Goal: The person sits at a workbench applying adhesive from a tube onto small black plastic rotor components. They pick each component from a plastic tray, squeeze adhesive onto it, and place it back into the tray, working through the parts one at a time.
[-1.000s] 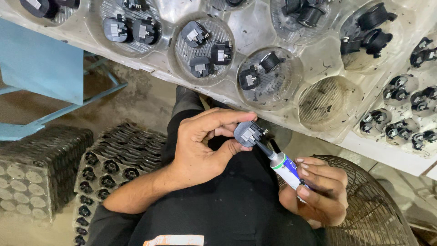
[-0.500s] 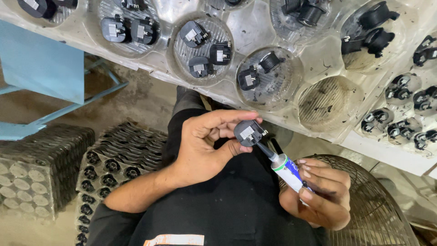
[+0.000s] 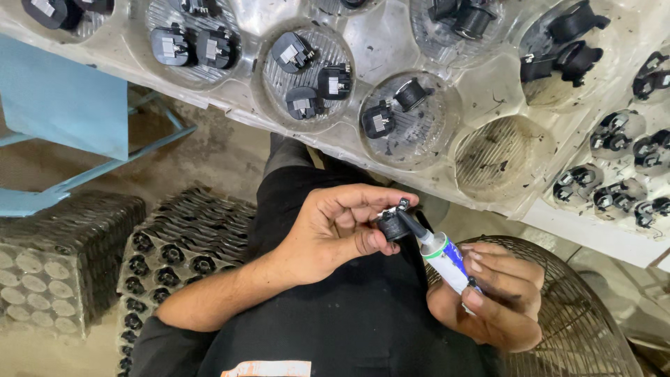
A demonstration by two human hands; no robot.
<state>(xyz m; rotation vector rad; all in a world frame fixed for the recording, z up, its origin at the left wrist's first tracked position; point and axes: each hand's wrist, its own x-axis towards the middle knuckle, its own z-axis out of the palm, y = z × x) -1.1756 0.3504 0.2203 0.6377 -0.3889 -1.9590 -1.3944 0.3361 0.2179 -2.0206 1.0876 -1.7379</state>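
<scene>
The left hand [image 3: 335, 234] and right hand [image 3: 495, 300] work in a narrow pocket over the lap, hemmed in on most sides. Just above them the clear plastic tray [image 3: 363, 150] overhangs, its round wells crowded with black components [image 3: 307, 66]; only one well [image 3: 502, 150] at the right lies bare. Close under the right hand the wire fan guard [image 3: 593, 314] blocks the lower right. Stacked trays of black parts [image 3: 167, 244] fill the floor at the left, beside the left forearm. Open floor shows between those stacks and the tray edge, near the blue frame [image 3: 63, 112], and leaves a way in from the upper left
</scene>
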